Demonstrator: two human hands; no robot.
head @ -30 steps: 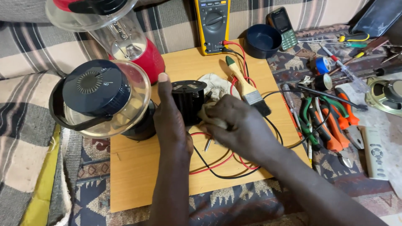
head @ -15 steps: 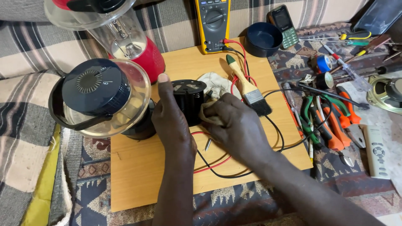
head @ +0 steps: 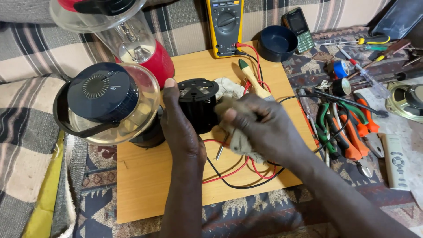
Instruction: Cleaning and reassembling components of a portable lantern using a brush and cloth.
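Black round base (head: 199, 103) in the hands, beige cloth (head: 238, 132) against it. Lantern (head: 108, 103): dark navy cap, clear amber-tinted globe. Second lantern (head: 132, 39): clear globe, red base. Board (head: 194, 176) light orange wood. Leads (head: 238, 169) red and black. Multimeter (head: 225, 24) yellow and grey. Bowl (head: 276, 43) dark blue. Pliers (head: 348, 128) orange and green handles. Sofa cover (head: 26, 61) beige-grey plaid.

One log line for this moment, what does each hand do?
left hand: grips black round part | right hand: presses cloth to it | base: wooden board

Home repair corner: multimeter (head: 227, 22), pliers (head: 348, 132), patterned rug (head: 264, 216).
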